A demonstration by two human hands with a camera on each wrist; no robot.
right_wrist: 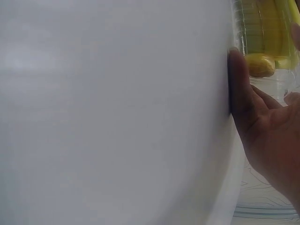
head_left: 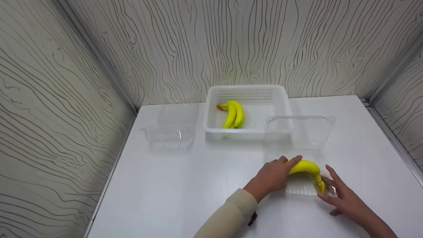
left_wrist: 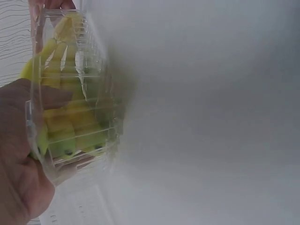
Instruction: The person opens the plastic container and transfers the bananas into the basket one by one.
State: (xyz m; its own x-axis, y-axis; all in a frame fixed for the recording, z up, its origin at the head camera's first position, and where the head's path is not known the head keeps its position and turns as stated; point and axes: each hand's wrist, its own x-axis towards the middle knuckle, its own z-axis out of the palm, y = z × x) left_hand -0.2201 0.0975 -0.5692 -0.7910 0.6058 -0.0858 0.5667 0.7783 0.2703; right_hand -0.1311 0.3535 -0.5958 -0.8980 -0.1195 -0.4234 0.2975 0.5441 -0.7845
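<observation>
A bunch of yellow bananas (head_left: pixel 307 166) lies in the base of a clear plastic clamshell box (head_left: pixel 301 191), whose lid (head_left: pixel 299 132) stands raised behind. My left hand (head_left: pixel 272 174) holds the bunch at its left end. In the left wrist view the thumb lies over the bananas (left_wrist: pixel 70 112), seen through the ribbed box wall, and several green-tinged tips show. At the stem end, my right hand (head_left: pixel 345 198) holds the box's right end, thumb in front and fingers behind. The right wrist view shows this hand (right_wrist: pixel 267 122) beside the yellow-brown stem (right_wrist: pixel 260 65).
A white perforated basket (head_left: pixel 248 130) stands against the back wall with another banana bunch (head_left: pixel 234 114) inside. A second clear clamshell box (head_left: pixel 168 134) sits open at the back left. Wood-grain panels (head_left: pixel 205 46) enclose the white table (head_left: pixel 165 195) at the back and sides.
</observation>
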